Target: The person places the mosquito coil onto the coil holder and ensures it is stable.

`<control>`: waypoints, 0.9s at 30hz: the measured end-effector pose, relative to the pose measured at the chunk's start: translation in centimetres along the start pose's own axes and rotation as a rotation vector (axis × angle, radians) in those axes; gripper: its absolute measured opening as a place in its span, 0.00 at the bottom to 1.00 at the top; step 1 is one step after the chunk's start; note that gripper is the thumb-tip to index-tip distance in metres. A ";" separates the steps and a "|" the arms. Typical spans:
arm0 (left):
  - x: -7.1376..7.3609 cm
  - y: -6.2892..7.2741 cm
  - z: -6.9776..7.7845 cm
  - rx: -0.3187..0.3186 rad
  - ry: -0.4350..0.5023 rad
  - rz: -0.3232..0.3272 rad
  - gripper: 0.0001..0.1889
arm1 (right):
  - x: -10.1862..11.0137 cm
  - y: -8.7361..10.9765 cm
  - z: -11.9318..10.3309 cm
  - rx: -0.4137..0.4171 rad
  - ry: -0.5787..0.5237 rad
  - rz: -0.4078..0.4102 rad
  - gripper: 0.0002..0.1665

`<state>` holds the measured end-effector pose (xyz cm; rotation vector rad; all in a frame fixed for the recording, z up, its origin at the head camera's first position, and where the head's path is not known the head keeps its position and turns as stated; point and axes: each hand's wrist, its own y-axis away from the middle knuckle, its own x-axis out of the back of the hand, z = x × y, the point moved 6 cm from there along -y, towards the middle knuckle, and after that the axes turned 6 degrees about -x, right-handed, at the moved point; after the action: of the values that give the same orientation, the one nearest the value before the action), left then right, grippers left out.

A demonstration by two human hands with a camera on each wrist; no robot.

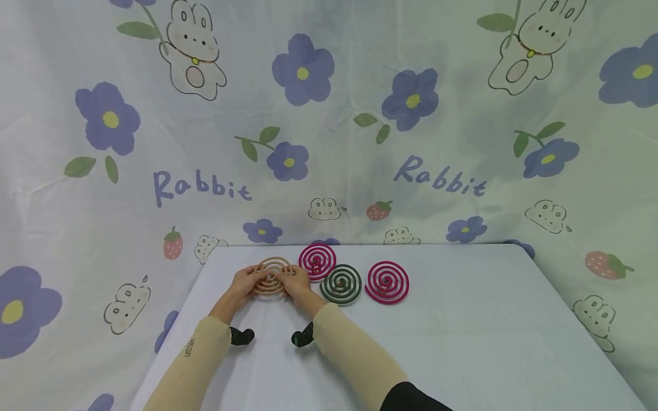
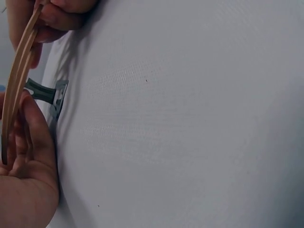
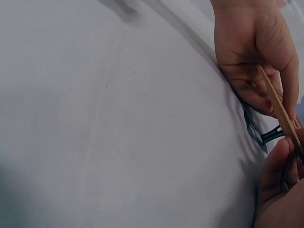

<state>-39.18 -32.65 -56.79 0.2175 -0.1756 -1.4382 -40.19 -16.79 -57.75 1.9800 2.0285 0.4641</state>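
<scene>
Between both hands is a tan mosquito coil, at the far left of the white table. My left hand pinches its left rim. On the opposite rim, the thumb and fingers of my right hand grip it, thumb over the top face. Seen edge-on in the left wrist view, the coil lies over a small dark green metal stand, whose stem reaches up to it. The right wrist view also has the stand beneath the coil, its foot on the table.
Just right of the hands lie a pink coil at the back edge and a green coil partly overlapping it in view. Another pink coil lies farther right. A rabbit-print curtain hangs behind the white table.
</scene>
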 end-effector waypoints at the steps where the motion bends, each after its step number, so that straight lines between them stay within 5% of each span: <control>1: 0.0 0.0 0.0 -0.002 -0.006 -0.001 0.33 | 0.0 0.0 0.0 0.003 0.004 0.000 0.12; 27: 0.3 0.3 -0.3 -0.036 -0.061 0.013 0.32 | 0.1 0.6 -0.4 0.039 0.020 -0.027 0.14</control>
<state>-38.81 -32.88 -57.01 0.1428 -0.2000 -1.4351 -39.78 -16.67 -57.16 1.9752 2.0893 0.4434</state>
